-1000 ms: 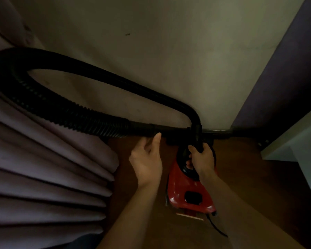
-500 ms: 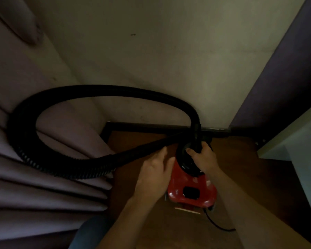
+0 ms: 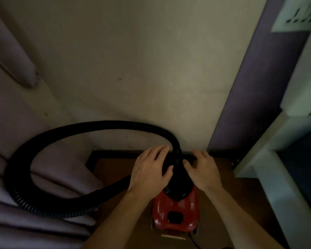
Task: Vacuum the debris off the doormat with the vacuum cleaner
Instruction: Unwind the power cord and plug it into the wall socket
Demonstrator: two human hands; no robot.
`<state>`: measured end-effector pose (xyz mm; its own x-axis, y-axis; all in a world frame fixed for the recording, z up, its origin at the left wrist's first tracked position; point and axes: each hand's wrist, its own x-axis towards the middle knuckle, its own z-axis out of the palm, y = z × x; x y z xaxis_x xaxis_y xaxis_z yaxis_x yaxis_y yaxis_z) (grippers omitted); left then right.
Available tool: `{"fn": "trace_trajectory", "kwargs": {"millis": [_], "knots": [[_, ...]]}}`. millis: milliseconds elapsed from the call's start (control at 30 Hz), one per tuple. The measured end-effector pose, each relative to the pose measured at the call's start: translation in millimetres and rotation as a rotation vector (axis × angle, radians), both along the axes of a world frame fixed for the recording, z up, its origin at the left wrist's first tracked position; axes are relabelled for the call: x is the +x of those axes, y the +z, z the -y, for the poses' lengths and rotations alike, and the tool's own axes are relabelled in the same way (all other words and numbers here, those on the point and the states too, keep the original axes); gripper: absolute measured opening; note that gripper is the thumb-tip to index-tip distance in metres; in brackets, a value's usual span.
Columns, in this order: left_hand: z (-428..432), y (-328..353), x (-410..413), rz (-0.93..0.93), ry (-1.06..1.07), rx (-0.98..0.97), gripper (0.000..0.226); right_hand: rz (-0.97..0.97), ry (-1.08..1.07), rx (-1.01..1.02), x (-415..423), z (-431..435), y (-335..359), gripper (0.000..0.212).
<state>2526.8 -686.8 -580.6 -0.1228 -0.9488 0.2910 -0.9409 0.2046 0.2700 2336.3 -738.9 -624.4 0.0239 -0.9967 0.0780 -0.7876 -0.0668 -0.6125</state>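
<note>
From the head view, the red vacuum cleaner (image 3: 176,214) is seen standing on the brown floor (image 3: 115,169), its black front end pushed up close to the dark skirting (image 3: 115,152) at the foot of the pale wall (image 3: 133,69). Both hands are laid on that black front end, one on each side of the hose socket. The left hand (image 3: 151,170) is spread flat over the left side of the housing, fingers nearly straight and a little apart, thumb pressed in toward the socket; nothing is clasped. The right hand (image 3: 203,170) is set on the right side, fingers relaxed and only slightly bent at the tips, thumb resting against the neck of the socket; nothing is gripped there either. The black ribbed hose (image 3: 104,124) is carried up from the socket, swung in a wide loop to the left of the vacuum cleaner and brought back behind the left wrist. Left of the vacuum cleaner, a mauve curtain (image 3: 43,186) is bunched in folds beneath the loop. A thin black cord (image 3: 194,243) is trailed from the rear of the vacuum cleaner. To its right, a white cabinet (image 3: 276,177) is glimpsed.
</note>
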Motion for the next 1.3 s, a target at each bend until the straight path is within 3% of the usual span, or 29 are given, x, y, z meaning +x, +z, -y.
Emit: {"fn": "trace_trajectory", "kwargs": {"millis": [467, 633, 1067, 1300], "knots": [[98.8, 168.1, -56.5, 0.026, -0.213, -0.340, 0.057, -0.251, -0.078, -0.513, -67.5, 29.1, 194.8, 0.050], [150.4, 226.8, -66.6, 0.136, -0.223, -0.467, 0.062, -0.318, -0.127, -0.610, -92.2, 41.8, 240.7, 0.054], [272.5, 279.7, -42.9, 0.491, -0.494, -0.805, 0.079, -0.318, -0.206, -0.643, -146.7, 111.1, 251.4, 0.047], [297.8, 262.9, -40.6, 0.617, -0.403, -0.974, 0.084, -0.298, -0.219, -0.641, -156.2, 152.0, 230.0, 0.056]]}}
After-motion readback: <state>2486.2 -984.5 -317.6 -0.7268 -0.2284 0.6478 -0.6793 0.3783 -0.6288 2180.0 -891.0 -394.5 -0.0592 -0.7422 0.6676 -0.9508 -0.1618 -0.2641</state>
